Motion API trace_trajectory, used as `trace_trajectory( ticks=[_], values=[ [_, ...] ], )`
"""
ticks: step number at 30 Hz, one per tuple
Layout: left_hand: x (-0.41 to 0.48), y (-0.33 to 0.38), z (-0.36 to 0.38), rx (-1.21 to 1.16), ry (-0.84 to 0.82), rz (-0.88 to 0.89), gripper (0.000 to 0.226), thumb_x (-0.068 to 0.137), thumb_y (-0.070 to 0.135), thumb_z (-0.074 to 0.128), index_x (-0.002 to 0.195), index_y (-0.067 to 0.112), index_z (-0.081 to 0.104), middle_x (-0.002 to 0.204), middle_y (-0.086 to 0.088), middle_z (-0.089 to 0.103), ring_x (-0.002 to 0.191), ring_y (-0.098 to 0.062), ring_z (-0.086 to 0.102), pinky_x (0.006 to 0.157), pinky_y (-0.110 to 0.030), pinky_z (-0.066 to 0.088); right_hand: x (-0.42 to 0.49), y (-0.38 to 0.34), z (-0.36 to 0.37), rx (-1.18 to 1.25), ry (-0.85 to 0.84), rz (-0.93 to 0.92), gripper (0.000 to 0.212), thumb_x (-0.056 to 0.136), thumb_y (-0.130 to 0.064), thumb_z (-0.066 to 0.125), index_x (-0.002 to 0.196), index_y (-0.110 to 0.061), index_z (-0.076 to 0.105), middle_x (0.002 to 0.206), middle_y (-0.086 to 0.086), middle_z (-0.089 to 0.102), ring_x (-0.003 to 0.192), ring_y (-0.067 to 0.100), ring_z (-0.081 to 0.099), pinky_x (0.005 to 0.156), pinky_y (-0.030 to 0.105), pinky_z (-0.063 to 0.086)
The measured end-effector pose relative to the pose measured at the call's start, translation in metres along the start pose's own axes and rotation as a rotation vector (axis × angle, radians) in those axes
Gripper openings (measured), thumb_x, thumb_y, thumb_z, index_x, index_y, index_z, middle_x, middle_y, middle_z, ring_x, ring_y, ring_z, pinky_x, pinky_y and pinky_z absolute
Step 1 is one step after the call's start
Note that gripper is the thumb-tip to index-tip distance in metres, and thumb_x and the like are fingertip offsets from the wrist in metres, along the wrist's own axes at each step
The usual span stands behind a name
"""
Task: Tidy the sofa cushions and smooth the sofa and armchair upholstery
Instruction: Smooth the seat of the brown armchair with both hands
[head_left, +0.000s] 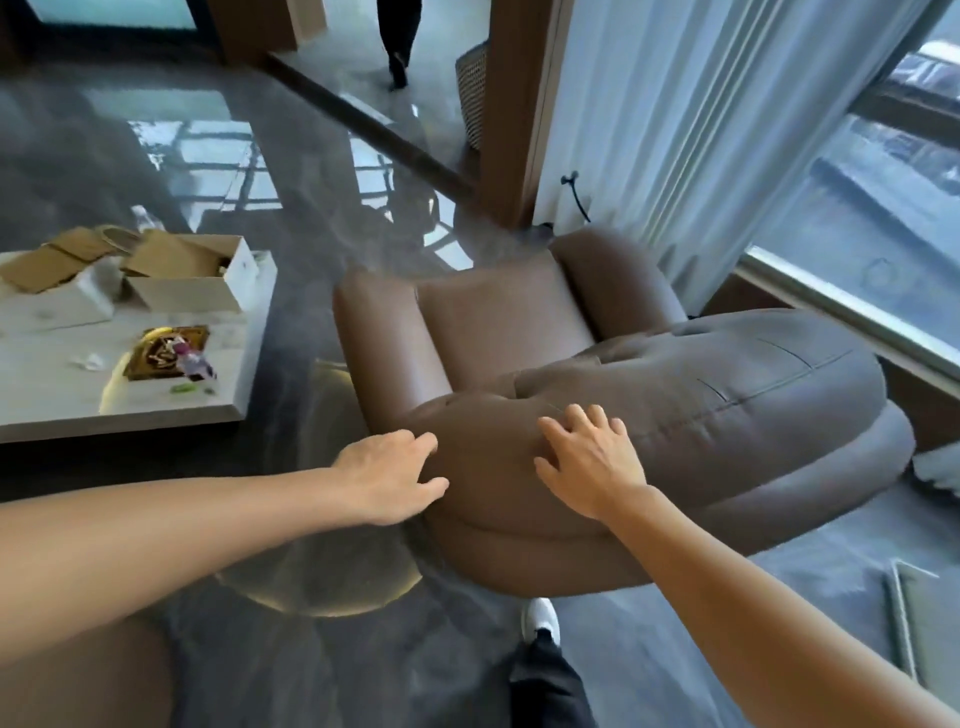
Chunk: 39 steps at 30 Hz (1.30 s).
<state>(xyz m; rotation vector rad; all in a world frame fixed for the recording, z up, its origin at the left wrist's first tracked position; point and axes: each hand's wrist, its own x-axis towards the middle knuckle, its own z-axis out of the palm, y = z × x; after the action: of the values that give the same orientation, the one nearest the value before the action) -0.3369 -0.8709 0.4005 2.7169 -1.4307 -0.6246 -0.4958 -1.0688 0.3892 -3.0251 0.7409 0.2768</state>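
Both the left hand (387, 475) and right hand (589, 460) rest flat, fingers spread, gripping nothing, on the armchair (675, 415) back; firm, even strokes should smooth it.

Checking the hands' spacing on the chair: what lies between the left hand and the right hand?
In the head view, only bare brown upholstery of the armchair backrest lies between the left hand and the right hand.

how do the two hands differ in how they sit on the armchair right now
The left hand is at the side edge of the armchair backrest, fingers curled around it, while the right hand lies flat on top with its fingers spread. The left hand is side-on to the camera; the right hand shows its back. Both are bare, open and touching the brown upholstery.
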Motion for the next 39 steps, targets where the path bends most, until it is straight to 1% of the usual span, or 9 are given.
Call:
trace_trajectory(
  ticks=[2, 4, 7, 10, 15, 20, 31, 34, 39],
  values=[
    [0.026, 0.017, 0.009, -0.095, -0.025, -0.011, 0.07, 0.079, 0.068, 0.044, 0.14, 0.035, 0.034, 0.141, 0.002, 0.049, 0.122, -0.027, 0.054, 0.095, -0.043, 0.049, 0.019, 0.012, 0.01, -0.051, 0.002, -0.124, 0.057, 0.09, -0.062, 0.036, 0.134, -0.029, 0.048, 0.132, 0.008, 0.048, 0.123, 0.034, 0.037, 0.103, 0.051, 0.031],
    [0.052, 0.035, 0.02, -0.194, -0.053, -0.022, 0.084, 0.075, 0.071, 0.05, 0.147, 0.044, 0.016, 0.156, 0.004, 0.03, 0.135, -0.026, 0.042, 0.105, -0.041, 0.041, 0.034, 0.03, 0.022, -0.052, -0.028, -0.208, 0.066, 0.088, -0.07, 0.027, 0.141, -0.035, 0.041, 0.144, 0.007, 0.041, 0.135, 0.035, 0.028, 0.113, 0.057, 0.016],
    [0.083, 0.065, 0.038, -0.326, -0.125, -0.109, 0.098, 0.07, 0.07, 0.059, 0.145, 0.056, -0.001, 0.163, 0.008, 0.009, 0.142, -0.032, 0.03, 0.112, -0.043, 0.032, 0.048, 0.062, 0.032, 0.006, -0.065, -0.335, 0.073, 0.086, -0.077, 0.02, 0.147, -0.04, 0.033, 0.155, 0.007, 0.035, 0.146, 0.038, 0.017, 0.117, 0.061, 0.0],
    [0.096, 0.089, 0.046, -0.323, -0.216, -0.178, 0.094, 0.072, 0.065, 0.063, 0.14, 0.064, -0.003, 0.163, 0.009, 0.004, 0.14, -0.043, 0.021, 0.113, -0.051, 0.028, 0.053, 0.089, 0.034, 0.068, -0.098, -0.433, 0.076, 0.086, -0.079, 0.019, 0.151, -0.04, 0.026, 0.16, 0.008, 0.031, 0.148, 0.04, 0.011, 0.118, 0.061, -0.006],
    [0.085, 0.12, 0.052, -0.382, -0.234, -0.287, 0.086, 0.078, 0.063, 0.061, 0.14, 0.065, 0.002, 0.163, 0.009, 0.005, 0.142, -0.039, 0.019, 0.113, -0.05, 0.028, 0.048, 0.119, 0.037, 0.102, -0.126, -0.529, 0.077, 0.086, -0.077, 0.019, 0.153, -0.038, 0.021, 0.162, 0.009, 0.025, 0.149, 0.041, 0.005, 0.117, 0.06, -0.01],
    [0.083, 0.166, 0.059, -0.417, -0.209, -0.386, 0.082, 0.083, 0.055, 0.062, 0.141, 0.062, 0.004, 0.163, 0.008, 0.003, 0.142, -0.04, 0.019, 0.113, -0.051, 0.028, 0.041, 0.151, 0.042, 0.099, -0.133, -0.616, 0.076, 0.088, -0.075, 0.016, 0.154, -0.037, 0.019, 0.162, 0.01, 0.023, 0.149, 0.041, 0.005, 0.115, 0.061, -0.008],
    [0.093, 0.294, 0.101, -0.526, 0.03, -0.559, 0.072, 0.091, 0.051, 0.051, 0.144, 0.058, 0.003, 0.164, 0.005, 0.001, 0.143, -0.041, 0.015, 0.116, -0.054, 0.022, 0.041, 0.251, 0.048, 0.003, -0.097, -0.777, 0.077, 0.085, -0.076, 0.016, 0.151, -0.037, 0.023, 0.16, 0.009, 0.027, 0.147, 0.042, 0.011, 0.115, 0.064, 0.001],
    [0.102, 0.33, 0.106, -0.604, 0.05, -0.608, 0.069, 0.093, 0.05, 0.049, 0.143, 0.059, 0.003, 0.164, 0.008, -0.001, 0.147, -0.034, 0.007, 0.117, -0.053, 0.02, 0.044, 0.283, 0.043, -0.02, -0.113, -0.824, 0.076, 0.086, -0.076, 0.017, 0.152, -0.038, 0.022, 0.162, 0.008, 0.024, 0.148, 0.041, 0.008, 0.117, 0.062, 0.001],
    [0.131, 0.376, 0.103, -0.647, 0.055, -0.661, 0.07, 0.092, 0.051, 0.05, 0.141, 0.062, 0.002, 0.163, 0.009, -0.001, 0.147, -0.034, 0.006, 0.116, -0.051, 0.019, 0.059, 0.335, 0.039, -0.033, -0.111, -0.896, 0.076, 0.085, -0.076, 0.017, 0.152, -0.039, 0.023, 0.162, 0.007, 0.024, 0.148, 0.04, 0.007, 0.118, 0.06, -0.002]
  ],
)
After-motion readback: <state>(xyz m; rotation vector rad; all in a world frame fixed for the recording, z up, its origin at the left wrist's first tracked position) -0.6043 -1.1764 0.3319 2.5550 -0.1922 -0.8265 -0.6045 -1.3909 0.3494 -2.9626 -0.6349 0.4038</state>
